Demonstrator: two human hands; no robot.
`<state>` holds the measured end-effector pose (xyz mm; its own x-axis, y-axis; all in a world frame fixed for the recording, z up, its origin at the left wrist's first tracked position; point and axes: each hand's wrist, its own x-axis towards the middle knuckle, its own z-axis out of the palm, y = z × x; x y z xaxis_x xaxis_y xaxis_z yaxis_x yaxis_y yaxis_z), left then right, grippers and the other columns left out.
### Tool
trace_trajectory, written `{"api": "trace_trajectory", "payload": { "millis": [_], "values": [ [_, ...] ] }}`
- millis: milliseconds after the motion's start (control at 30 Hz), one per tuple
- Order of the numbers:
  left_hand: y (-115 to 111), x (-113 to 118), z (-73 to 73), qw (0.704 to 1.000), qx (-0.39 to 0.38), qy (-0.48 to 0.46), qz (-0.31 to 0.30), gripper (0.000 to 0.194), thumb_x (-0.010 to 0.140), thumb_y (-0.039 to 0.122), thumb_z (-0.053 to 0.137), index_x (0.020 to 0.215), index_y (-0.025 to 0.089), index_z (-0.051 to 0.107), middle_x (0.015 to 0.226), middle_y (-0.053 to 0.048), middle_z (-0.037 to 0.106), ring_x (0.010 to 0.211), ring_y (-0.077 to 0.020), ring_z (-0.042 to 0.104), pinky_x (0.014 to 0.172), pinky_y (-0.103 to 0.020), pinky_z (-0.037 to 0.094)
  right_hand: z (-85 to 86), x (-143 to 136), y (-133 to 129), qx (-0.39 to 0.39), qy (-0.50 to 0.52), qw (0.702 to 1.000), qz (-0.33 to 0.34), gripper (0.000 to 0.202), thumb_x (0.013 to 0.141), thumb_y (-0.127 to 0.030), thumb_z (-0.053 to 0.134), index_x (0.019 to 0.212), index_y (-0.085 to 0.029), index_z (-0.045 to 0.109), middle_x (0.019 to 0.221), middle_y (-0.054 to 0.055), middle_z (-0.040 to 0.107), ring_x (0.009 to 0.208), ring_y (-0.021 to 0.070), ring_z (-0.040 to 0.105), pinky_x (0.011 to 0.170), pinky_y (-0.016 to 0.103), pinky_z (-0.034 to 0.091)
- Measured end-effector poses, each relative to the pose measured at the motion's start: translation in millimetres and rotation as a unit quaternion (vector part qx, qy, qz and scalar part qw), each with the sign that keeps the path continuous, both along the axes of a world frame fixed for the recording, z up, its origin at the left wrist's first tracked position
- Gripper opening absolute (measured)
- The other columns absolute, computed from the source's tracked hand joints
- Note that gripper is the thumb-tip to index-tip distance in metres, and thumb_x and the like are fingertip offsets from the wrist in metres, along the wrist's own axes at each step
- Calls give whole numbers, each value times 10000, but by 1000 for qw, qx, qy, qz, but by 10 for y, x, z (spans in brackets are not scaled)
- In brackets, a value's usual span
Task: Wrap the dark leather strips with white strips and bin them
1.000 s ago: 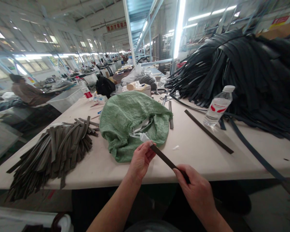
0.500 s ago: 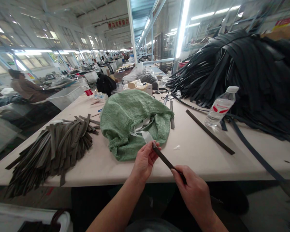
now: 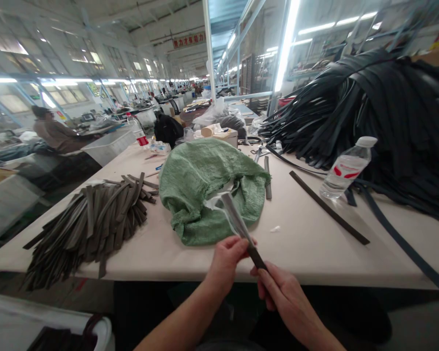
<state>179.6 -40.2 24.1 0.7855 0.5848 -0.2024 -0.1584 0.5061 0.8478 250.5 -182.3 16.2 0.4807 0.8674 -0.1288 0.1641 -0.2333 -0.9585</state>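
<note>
A dark flat strip (image 3: 255, 256) runs slantwise between my hands. Its far length lies inside a thin clear plastic sleeve (image 3: 237, 217), which reaches toward the green woven sack (image 3: 193, 168). My left hand (image 3: 229, 258) is closed, thumb and fingers pinching the sleeved strip near the sleeve's near end. Closer to me, my right hand (image 3: 278, 290) grips the bare part of the strip. Pale plastic (image 3: 219, 200) shows in the sack's opening, behind the strip's far tip.
A heap of dark strips (image 3: 91, 219) lies at the left. Another strip (image 3: 325, 207) lies right of the sack, near a water bottle (image 3: 347, 168). A large pile of black straps (image 3: 380, 112) fills the right back. A white tub (image 3: 102, 331) stands at lower left.
The strip has slid up into the plastic sleeve, its tip now far past my left hand. My hands are closer together and a little lower. The whole view has shifted slightly.
</note>
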Motion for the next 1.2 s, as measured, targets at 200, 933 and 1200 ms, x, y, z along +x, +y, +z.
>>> {"api": "trace_trajectory", "payload": {
  "millis": [200, 933, 1200],
  "values": [
    [42, 0, 119, 998, 36, -50, 23, 329, 721, 391, 763, 963, 170, 737, 924, -73, 711, 790, -170, 629, 746, -266, 480, 27, -7, 107, 26, -5, 999, 20, 391, 971, -516, 354, 861, -196, 552, 605, -38, 528, 477, 115, 492, 471, 223, 396],
    [90, -37, 169, 996, 15, -73, 42, 331, 730, 366, 762, 971, 144, 713, 888, -84, 713, 675, -141, 614, 625, -238, 467, -70, 36, 276, 60, -54, 996, 32, 357, 977, -465, 362, 892, -198, 583, 607, -31, 545, 495, 139, 517, 497, 246, 411],
    [265, -39, 214, 992, -41, -68, 96, 246, 726, 350, 764, 807, 128, 695, 815, -63, 692, 695, -150, 640, 593, -217, 467, -152, -58, 345, 44, -48, 997, 44, 362, 992, -462, 341, 881, -197, 561, 606, -34, 540, 486, 129, 515, 497, 241, 412]
  ]
}}
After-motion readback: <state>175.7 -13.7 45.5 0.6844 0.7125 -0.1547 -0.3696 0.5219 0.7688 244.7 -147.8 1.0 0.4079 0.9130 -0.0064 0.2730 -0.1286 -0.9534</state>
